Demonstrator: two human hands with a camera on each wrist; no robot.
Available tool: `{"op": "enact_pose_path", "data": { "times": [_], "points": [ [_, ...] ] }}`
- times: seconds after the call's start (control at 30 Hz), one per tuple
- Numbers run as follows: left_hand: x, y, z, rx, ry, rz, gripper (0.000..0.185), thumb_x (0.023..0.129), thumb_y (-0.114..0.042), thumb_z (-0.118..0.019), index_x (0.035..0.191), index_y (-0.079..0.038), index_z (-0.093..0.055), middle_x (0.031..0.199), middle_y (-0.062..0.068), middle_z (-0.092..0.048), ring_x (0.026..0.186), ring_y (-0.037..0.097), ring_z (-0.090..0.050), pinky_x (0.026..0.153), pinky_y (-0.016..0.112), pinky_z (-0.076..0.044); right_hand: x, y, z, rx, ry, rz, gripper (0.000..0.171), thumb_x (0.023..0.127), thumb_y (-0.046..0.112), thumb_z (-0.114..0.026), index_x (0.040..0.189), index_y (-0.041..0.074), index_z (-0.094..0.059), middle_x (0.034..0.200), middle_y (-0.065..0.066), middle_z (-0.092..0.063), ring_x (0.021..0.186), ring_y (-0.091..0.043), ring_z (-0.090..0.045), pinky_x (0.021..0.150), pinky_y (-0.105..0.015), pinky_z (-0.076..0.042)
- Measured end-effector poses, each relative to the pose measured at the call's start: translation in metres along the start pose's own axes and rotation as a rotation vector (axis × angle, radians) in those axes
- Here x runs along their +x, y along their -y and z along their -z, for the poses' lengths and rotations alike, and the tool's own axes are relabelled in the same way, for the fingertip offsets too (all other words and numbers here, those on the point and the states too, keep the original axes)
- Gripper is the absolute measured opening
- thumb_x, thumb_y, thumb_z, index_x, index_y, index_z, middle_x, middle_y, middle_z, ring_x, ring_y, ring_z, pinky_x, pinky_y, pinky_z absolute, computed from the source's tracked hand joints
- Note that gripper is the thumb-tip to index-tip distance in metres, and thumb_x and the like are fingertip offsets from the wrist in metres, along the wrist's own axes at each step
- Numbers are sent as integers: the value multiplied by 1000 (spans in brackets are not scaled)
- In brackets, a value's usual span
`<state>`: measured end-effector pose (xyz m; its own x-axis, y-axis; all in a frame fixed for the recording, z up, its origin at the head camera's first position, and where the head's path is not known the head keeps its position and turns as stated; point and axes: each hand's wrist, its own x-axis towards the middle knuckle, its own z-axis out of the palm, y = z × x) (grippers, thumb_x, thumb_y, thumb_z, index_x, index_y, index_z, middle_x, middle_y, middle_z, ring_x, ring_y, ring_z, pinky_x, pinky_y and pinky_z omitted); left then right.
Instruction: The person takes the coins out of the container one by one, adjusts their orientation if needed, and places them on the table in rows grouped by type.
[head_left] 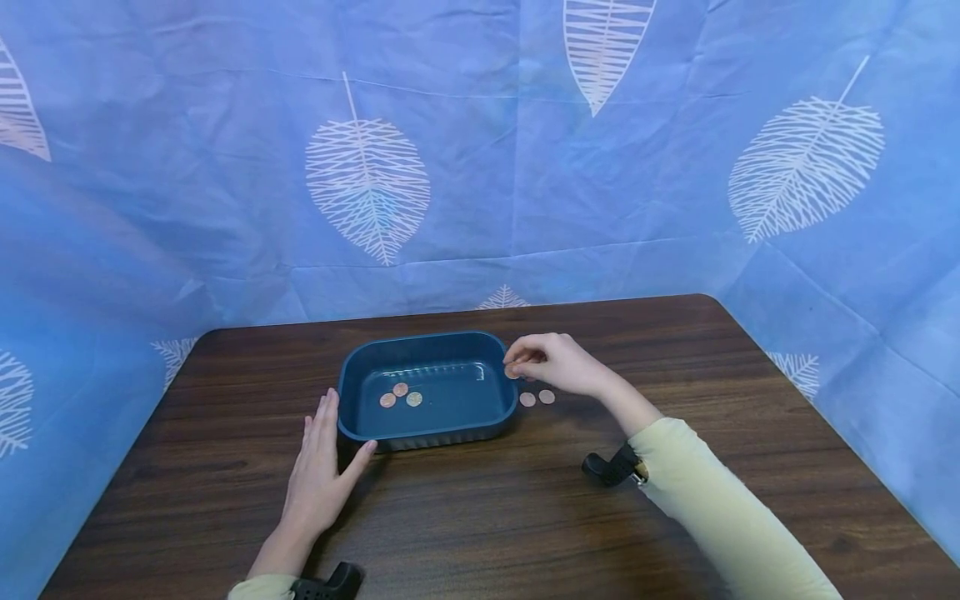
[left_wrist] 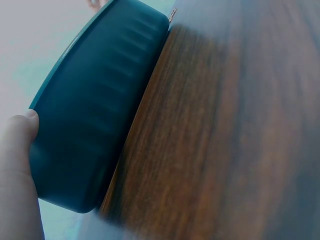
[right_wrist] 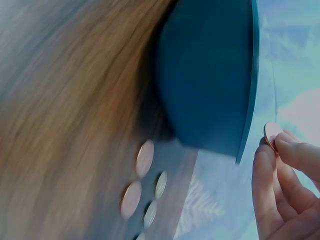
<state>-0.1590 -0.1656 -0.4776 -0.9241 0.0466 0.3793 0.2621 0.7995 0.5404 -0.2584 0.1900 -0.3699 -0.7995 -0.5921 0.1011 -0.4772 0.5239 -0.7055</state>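
A dark blue rectangular tray [head_left: 427,437] stands on the table, with three coins on its floor: two copper-coloured coins [head_left: 387,400] and a duller yellowish coin [head_left: 414,399]. My left hand [head_left: 318,475] rests against the tray's left end, fingers straight and thumb at the front corner; the left wrist view shows the thumb [left_wrist: 20,135] touching the wall. Just beyond the right rim, my right hand [head_left: 558,362] pinches a coin [right_wrist: 272,134] between thumb and fingers, raised above the table. Below it lie two copper coins [right_wrist: 145,158] and several silvery coins [right_wrist: 160,184], partly hidden in the head view.
The brown wood-grain table [head_left: 480,525] has rounded far corners. Behind and around it hangs a blue cloth [head_left: 480,183] with white leaf prints. A black wrist camera [head_left: 611,467] sits on the right wrist, another [head_left: 330,583] on the left.
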Motion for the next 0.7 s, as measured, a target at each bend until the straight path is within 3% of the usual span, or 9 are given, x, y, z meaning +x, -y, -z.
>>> {"op": "enact_pose_path", "data": {
  "times": [0.2,0.4,0.7],
  "points": [
    [0,0,1,0,5,6,88,92,-46,-59,155,-16,-5,157,16,-17,142,36,-17,113,55,-13,-18,-18,14,-57,-42,-51,16,94,12,-61,106,10,-71,93,1,-70,77,-18,-62,63,-32,-49],
    [0,0,1,-6,8,13,88,92,-46,-59,155,-16,-5,157,16,-17,142,36,-17,112,56,-13,-31,-44,19,-77,-34,-117,18,93,11,-62,106,3,-71,90,0,-70,78,-22,-65,64,-31,-51],
    [0,0,0,-7,5,4,88,92,-45,-60,155,-16,-6,157,16,-17,142,36,-18,113,55,-13,-41,-68,15,-98,-26,-171,17,92,10,-64,104,1,-71,88,-3,-70,70,-13,-61,62,-32,-49]
  ]
}}
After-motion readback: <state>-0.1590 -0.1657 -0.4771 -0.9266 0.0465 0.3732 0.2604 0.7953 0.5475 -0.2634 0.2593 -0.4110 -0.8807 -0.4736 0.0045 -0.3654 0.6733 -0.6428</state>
